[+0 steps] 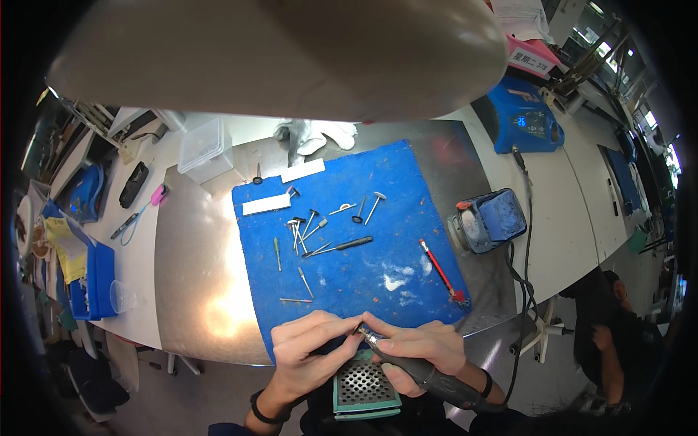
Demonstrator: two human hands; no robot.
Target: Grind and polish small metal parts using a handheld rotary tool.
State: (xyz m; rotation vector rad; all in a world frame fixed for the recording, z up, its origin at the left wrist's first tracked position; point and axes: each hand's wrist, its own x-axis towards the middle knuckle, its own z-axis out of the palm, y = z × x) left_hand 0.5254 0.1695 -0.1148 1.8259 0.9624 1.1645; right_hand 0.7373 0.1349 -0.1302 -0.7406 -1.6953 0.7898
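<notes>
My right hand point(429, 347) is wrapped round a dark rotary handpiece point(416, 369), its metal nose pointing up and to the left. The fingers of my left hand point(311, 345) are pinched together right at the handpiece's tip. Whatever they hold there is too small to make out. The fingertips of both hands meet at the near edge of a blue cloth point(342, 283). Below them is a perforated metal plate in a green frame point(336, 396). Several thin-shanked rotary bits point(300, 231) lie on the cloth, with a dark-handled slim tool point(354, 244) among them.
A red pencil-like stick point(438, 266) lies at the cloth's right. Beside it stands a blue-topped container point(502, 216). A blue control box point(525, 120) with a black cable point(528, 218) is farther right. A large lamp hood point(291, 58) hangs overhead. A clear box point(206, 149) stands at back left.
</notes>
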